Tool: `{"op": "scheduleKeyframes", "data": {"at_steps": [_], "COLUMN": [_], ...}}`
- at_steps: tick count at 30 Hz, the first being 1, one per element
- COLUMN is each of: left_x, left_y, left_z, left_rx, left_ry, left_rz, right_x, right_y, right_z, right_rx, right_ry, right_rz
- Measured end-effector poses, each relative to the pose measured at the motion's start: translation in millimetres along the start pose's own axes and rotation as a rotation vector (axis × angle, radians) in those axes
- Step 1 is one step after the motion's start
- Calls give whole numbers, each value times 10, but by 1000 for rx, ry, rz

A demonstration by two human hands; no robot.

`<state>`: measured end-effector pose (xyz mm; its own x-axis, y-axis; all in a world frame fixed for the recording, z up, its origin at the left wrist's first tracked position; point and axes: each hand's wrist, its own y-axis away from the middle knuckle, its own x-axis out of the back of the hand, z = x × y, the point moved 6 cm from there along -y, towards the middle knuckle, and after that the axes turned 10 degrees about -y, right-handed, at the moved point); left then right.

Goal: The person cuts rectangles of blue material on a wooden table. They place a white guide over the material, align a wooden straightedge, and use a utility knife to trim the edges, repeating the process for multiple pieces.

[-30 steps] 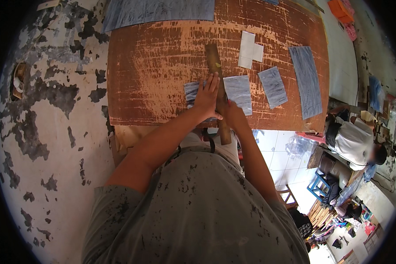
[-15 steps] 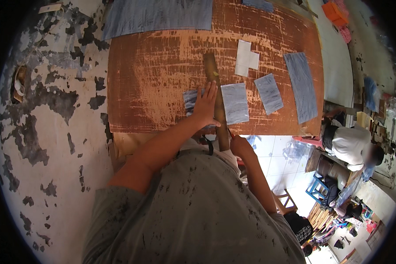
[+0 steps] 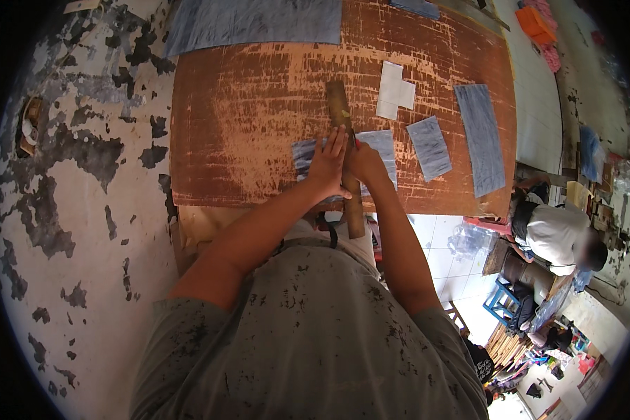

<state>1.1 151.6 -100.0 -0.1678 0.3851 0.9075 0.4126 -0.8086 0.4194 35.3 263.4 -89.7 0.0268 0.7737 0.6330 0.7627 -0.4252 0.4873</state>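
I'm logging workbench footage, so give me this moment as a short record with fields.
Left hand: open, resting on brown strip
Right hand: gripping red tool, mostly hidden, beside strip
Strip: near end overhangs scratched brown table
Near strip: gray material, visible on both sides
Farther right: small gray piece, long gray piece, white cutout
Far edge, left: large gray sheet

The right fingers (image 3: 359,159) hide most of a red tool (image 3: 358,144) (perhaps a cutter).

Half a second ago near the table's (image 3: 259,126) front edge, below the fingers of the left hand (image 3: 327,168), the right hand (image 3: 366,165) is now just right of them, partly covering a grey piece (image 3: 381,142); its red tool (image 3: 358,143), perhaps a cutter, has risen alongside.
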Motion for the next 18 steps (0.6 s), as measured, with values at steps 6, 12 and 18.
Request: {"op": "scheduleKeyframes", "data": {"at_steps": [6, 12, 18], "left_x": [-7, 4, 39], "left_y": [8, -10, 13], "left_z": [-12, -23, -4], "left_rx": [28, 29, 12], "left_ry": [-12, -28, -25], "left_rz": [-14, -48, -34], "right_x": [-86, -357, -560], "right_y": [570, 1052, 1463], "right_z": [105, 708, 1184], "right_rx": [139, -23, -152], "right_ry": [139, 68, 28], "right_rz": [-132, -117, -146]}}
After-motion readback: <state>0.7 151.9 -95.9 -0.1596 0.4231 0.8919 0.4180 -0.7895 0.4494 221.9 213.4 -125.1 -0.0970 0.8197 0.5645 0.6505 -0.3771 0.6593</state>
